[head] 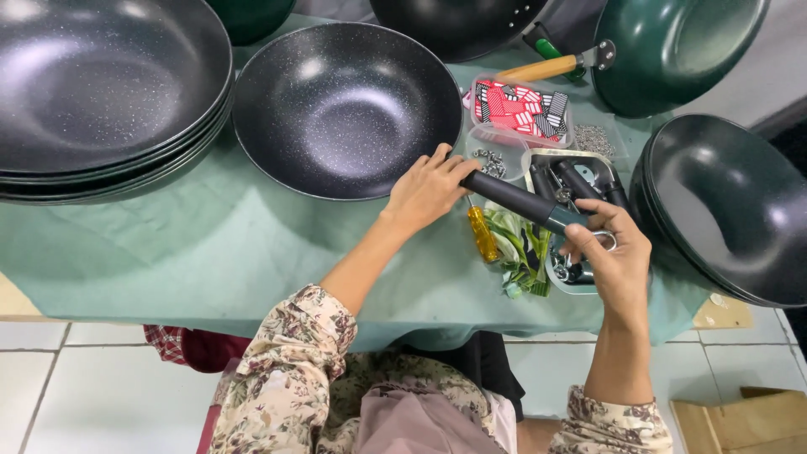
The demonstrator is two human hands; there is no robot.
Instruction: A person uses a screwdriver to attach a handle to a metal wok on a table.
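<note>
While left hand [429, 189] grips far end of black pan handle [521, 202], right hand [618, 256] fingers close round near end; handle above tray [538, 160], right of black wok [345, 109], yellow screwdriver [482, 234] beneath.

Red-patterned labels [519, 109] in clear tub [565, 139]

Green-clothed table [210, 252], woks [345, 109] (stacked), screwdriver [482, 234]

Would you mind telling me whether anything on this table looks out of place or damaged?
Nothing stands out. Both hands hold a dark pan handle above the tray of parts; the pans look undamaged.
</note>
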